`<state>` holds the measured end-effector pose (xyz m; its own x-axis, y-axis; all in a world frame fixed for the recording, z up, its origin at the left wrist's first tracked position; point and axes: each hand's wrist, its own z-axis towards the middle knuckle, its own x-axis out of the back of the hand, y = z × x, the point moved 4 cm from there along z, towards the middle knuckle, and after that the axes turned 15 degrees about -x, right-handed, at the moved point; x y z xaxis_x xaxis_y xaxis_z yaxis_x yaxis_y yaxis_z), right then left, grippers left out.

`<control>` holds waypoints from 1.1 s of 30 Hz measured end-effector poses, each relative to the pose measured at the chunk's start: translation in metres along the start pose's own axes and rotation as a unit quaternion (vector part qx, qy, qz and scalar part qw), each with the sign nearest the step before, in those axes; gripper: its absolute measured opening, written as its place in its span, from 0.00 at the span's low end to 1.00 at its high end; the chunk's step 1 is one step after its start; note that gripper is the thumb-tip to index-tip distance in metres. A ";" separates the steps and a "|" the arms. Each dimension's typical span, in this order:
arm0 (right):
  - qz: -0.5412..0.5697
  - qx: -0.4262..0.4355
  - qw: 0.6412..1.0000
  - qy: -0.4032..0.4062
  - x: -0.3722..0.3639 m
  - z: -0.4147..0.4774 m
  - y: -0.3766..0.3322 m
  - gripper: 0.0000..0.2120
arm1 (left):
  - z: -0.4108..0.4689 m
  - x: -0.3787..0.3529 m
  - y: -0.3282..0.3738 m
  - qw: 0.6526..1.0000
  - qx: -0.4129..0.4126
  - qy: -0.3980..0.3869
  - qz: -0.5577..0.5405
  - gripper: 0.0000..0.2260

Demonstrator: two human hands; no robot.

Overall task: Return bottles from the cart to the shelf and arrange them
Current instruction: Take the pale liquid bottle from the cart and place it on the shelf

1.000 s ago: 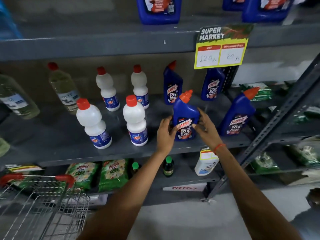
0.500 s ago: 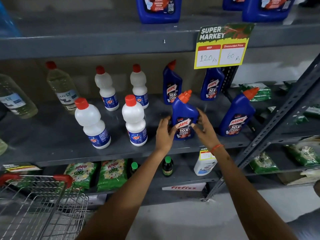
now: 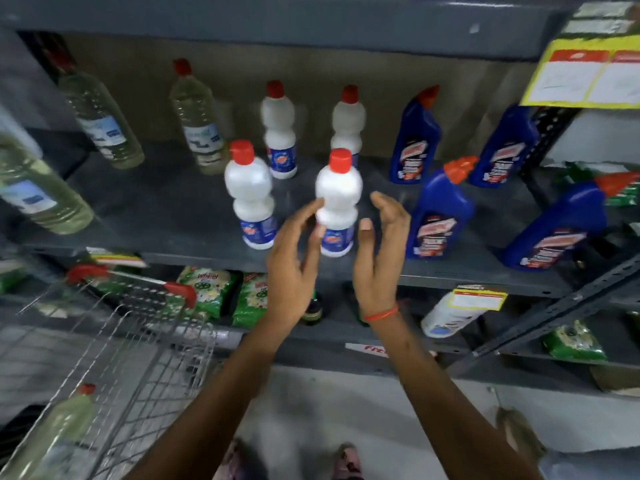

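Lower left: wire cart [image 3: 114, 344], one clear bottle [image 3: 59, 434] left inside, so restocking isn't finished. Mid-frame: left hand [image 3: 294, 268] and right hand [image 3: 377, 258], both grips open, holding nothing, bracketing the front white red-capped bottle [image 3: 337, 202]; left fingertips look touching, likely squaring its row. Behind, grey steel shelf [image 3: 173, 216]: white, blue and clear bottles upright. Dim aisle, motion-blurred.

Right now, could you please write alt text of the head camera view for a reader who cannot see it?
Two bare hands, left hand and right hand, open around a white bottle with a red cap at the front of a grey shelf. Blue bottles with orange caps stand to its right, clear bottles to its left. A wire cart at lower left holds one more bottle.
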<state>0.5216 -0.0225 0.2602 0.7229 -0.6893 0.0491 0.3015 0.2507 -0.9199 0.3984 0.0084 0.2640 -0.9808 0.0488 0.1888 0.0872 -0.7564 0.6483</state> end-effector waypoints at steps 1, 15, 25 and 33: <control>0.013 -0.008 1.000 -0.026 -0.021 -0.009 -0.004 0.14 | -0.005 0.023 -0.003 1.000 0.012 0.027 0.012 0.14; -0.021 -0.148 0.902 -0.404 -0.349 -0.225 0.008 0.22 | -0.140 0.326 -0.119 0.910 0.233 0.251 0.232 0.11; -0.243 -0.313 0.714 -0.577 -0.472 -0.390 0.141 0.15 | -0.347 0.450 -0.240 0.767 0.535 0.161 0.315 0.18; -0.340 -0.386 0.554 -0.654 -0.506 -0.469 0.229 0.21 | -0.453 0.497 -0.286 0.687 0.627 -0.066 0.362 0.39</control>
<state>-0.0667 0.0653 -0.1574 0.5900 0.7635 0.2625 0.7901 -0.4789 -0.3826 -0.1924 -0.0462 -0.1615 -0.5849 0.0765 0.8075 0.7058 0.5387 0.4601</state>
